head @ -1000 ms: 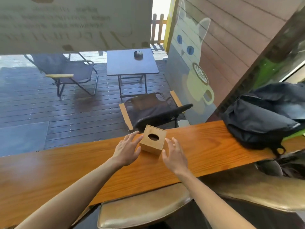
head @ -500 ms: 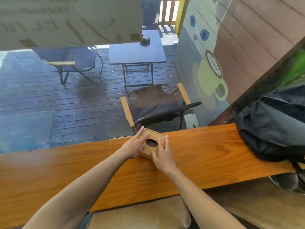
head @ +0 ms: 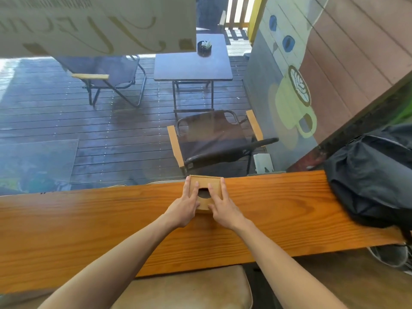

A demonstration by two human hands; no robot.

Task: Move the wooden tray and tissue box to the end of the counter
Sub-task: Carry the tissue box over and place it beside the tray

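A small wooden tissue box with an oval hole in its top sits at the far edge of the long wooden counter, against the window glass. My left hand lies flat on the box's left side and top. My right hand rests on its right side, fingers stretched over the top. Both hands press on the box from either side. No wooden tray is in view.
A black backpack lies on the counter's right end. A brown padded stool stands below the near edge. Behind the glass are a wet deck, folding chairs and a small table.
Both hands came together onto the box, and it slid away from me to the counter's far edge by the glass. The view has tilted down.
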